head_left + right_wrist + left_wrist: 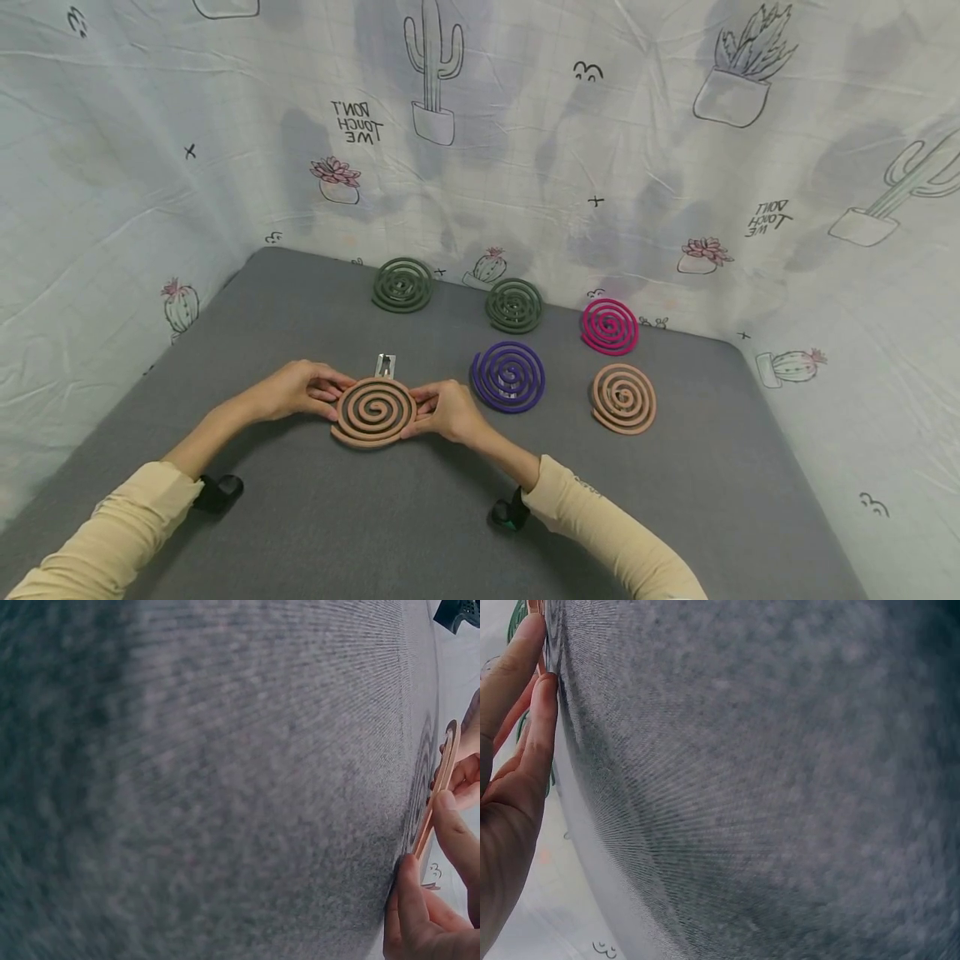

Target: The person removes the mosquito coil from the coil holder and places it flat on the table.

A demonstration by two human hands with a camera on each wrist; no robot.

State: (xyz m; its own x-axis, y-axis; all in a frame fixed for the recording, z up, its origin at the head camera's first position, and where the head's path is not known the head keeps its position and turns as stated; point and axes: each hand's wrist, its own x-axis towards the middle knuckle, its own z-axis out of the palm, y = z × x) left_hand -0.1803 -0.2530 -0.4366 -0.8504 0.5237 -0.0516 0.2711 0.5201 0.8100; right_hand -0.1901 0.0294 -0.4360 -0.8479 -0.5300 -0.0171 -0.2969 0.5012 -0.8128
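Both hands hold a tan mosquito coil by its opposite edges, low over the grey table. My left hand pinches its left rim, and my right hand pinches the right rim between thumb and fingers. Edge-on in the right wrist view, the coil is raised off the cloth with its shadow beside it. Just beyond its far rim a small metal stand sticks out, partly hidden by the coil. The left wrist view shows the left hand at the frame's edge, with little of the coil visible.
To the right lie a purple coil and another tan coil. Along the back edge are two green coils and a pink coil. Printed white cloth hangs behind the grey table and at its sides.
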